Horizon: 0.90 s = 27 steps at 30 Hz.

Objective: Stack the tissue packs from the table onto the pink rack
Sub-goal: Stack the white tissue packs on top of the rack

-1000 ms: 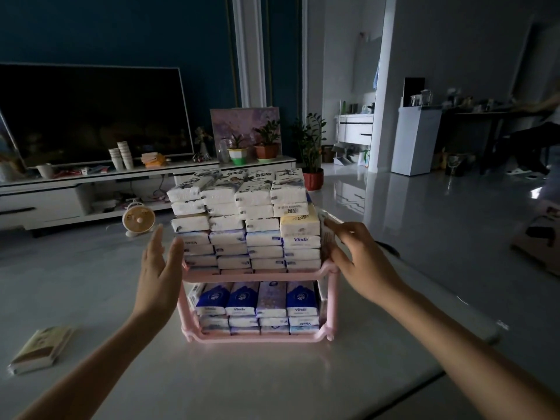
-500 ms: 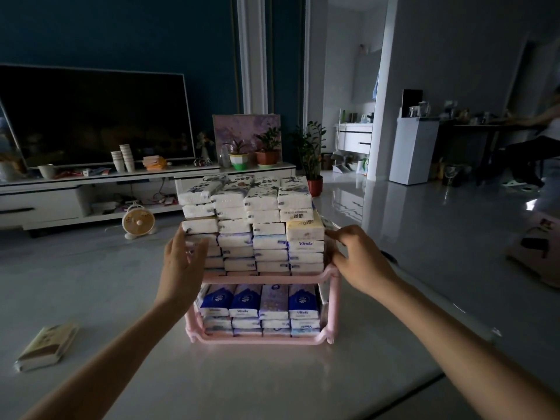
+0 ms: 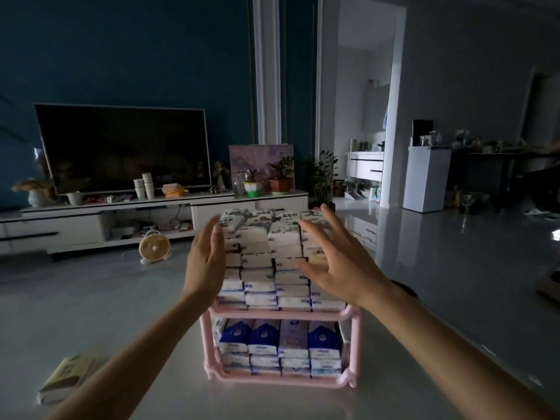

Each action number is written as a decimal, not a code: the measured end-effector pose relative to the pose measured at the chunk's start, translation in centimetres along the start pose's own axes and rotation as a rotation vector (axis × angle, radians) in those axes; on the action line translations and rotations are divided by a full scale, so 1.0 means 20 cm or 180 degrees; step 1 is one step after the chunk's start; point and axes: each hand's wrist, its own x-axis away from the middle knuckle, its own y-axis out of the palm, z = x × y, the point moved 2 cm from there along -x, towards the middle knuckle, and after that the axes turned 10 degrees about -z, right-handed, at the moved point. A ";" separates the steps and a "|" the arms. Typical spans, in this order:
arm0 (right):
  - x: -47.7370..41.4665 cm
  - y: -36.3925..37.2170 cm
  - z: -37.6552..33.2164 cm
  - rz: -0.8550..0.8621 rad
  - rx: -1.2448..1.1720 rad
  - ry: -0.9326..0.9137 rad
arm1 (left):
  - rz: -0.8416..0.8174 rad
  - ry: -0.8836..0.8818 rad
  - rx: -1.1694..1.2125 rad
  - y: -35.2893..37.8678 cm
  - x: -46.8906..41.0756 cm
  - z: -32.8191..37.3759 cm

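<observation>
Centre frame: pink rack [image 3: 285,313] full on both tiers with tissue packs [image 3: 260,237]. Left hand [image 3: 204,268] and right hand [image 3: 336,268] flank the top stack, fingers straight, gripping nothing. Lower left: flat item [image 3: 68,378], possibly one last pack; too dim to tell.

Rack [image 3: 281,313] on table [image 3: 151,313], tissue packs [image 3: 260,262] on both shelves. Hands flank upper stack. Lone pack [image 3: 68,378] far left.

glossy table [image 3: 272,401], plastic pink rack [image 3: 281,313]
</observation>
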 end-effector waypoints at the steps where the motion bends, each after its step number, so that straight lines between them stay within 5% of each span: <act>1: 0.00 0.00 0.00 0.0005 -0.0044 0.0013 | -0.0070 -0.0008 0.0017 0.01 0.00 0.00; 12: -0.06 0.03 0.07 0.0206 -0.0186 -0.0029 | -0.0592 -0.0060 0.0167 0.01 -0.04 0.01; 16: -0.03 0.04 0.08 0.0684 -0.1356 0.0285 | -0.0372 -0.0127 0.0231 -0.04 0.00 -0.02; 19: 0.03 0.09 0.17 0.1260 -0.2398 0.1189 | 0.0008 -0.0735 0.0525 -0.08 0.06 -0.12; 21: 0.07 0.16 0.22 0.0880 -0.3083 0.1879 | -0.0047 -0.1487 0.0904 -0.06 0.10 -0.21; 24: 0.10 0.24 0.15 0.0397 -0.3703 0.1987 | -0.0452 -0.2217 0.1575 -0.03 0.14 -0.28; 27: 0.10 0.26 0.13 0.0563 -0.3722 0.1917 | -0.0485 -0.2172 0.1864 -0.02 0.15 -0.27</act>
